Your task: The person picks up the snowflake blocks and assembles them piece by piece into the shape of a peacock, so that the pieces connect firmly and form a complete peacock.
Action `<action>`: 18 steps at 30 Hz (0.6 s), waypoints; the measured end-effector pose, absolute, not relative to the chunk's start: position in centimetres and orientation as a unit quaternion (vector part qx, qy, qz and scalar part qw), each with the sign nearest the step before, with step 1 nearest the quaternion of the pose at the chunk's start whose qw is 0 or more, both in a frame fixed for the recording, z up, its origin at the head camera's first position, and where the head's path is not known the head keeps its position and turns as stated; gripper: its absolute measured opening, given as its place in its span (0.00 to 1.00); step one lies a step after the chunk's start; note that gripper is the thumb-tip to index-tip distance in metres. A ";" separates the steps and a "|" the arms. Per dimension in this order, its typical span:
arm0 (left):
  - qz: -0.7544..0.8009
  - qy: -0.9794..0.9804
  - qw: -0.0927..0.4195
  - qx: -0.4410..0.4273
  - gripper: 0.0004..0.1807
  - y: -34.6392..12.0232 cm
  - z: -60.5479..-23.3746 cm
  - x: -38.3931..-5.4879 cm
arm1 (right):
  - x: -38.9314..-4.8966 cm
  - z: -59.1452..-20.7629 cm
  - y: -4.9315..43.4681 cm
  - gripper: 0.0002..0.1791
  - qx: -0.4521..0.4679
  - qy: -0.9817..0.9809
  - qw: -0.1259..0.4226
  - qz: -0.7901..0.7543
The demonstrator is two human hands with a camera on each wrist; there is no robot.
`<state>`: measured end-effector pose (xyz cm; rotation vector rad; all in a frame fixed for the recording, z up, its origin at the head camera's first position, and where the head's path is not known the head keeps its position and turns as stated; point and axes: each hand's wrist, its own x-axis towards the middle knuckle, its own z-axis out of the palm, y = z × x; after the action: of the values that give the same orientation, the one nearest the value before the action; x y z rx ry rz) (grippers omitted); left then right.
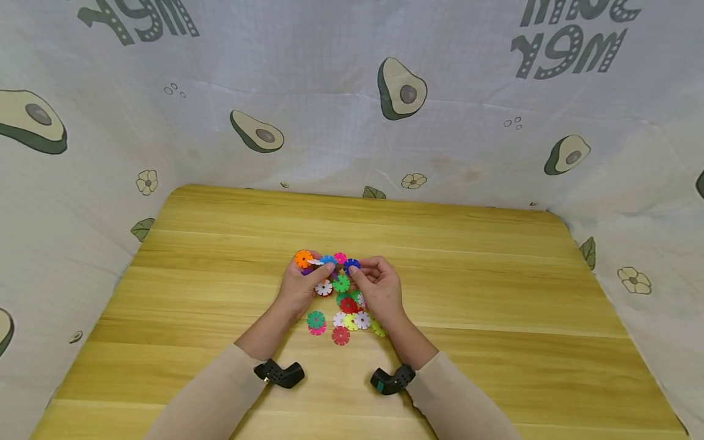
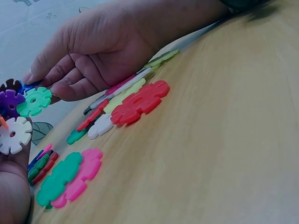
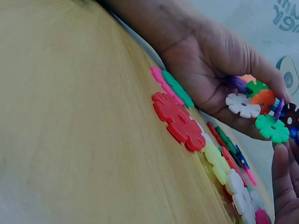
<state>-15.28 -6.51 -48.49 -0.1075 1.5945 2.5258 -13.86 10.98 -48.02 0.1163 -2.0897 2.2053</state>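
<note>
My left hand (image 1: 297, 286) holds a cluster of joined plastic snowflake discs, its thumb pressed on a light blue disc (image 1: 328, 260). An orange disc (image 1: 304, 259) sticks out at the cluster's left end. Under the thumb hang a white disc (image 1: 323, 287) and a green disc (image 1: 341, 283); in the right wrist view, a purple disc (image 3: 279, 110) stands edge-on in the green one. My right hand (image 1: 384, 292) pinches a dark blue disc (image 1: 352, 263) between thumb and fingers at the cluster's right side. Both hands are raised over the loose discs.
Loose discs lie on the wooden table (image 1: 495, 293) below the hands, among them a red disc (image 1: 341, 335), a yellow disc (image 1: 351, 322) and a green disc (image 1: 316, 319) overlapping a pink disc (image 1: 317, 330). A printed cloth (image 1: 330, 159) hangs behind the table.
</note>
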 end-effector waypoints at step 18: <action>0.859 0.500 0.100 -0.039 0.07 -6.7 -48.4 -15.5 | -14.2 -47.9 11.3 0.13 0.013 -0.661 0.101 0.743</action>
<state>-15.52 -6.68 -48.45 -0.1160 1.4791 2.5404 -14.19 11.26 -47.88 0.0390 -1.9531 2.1950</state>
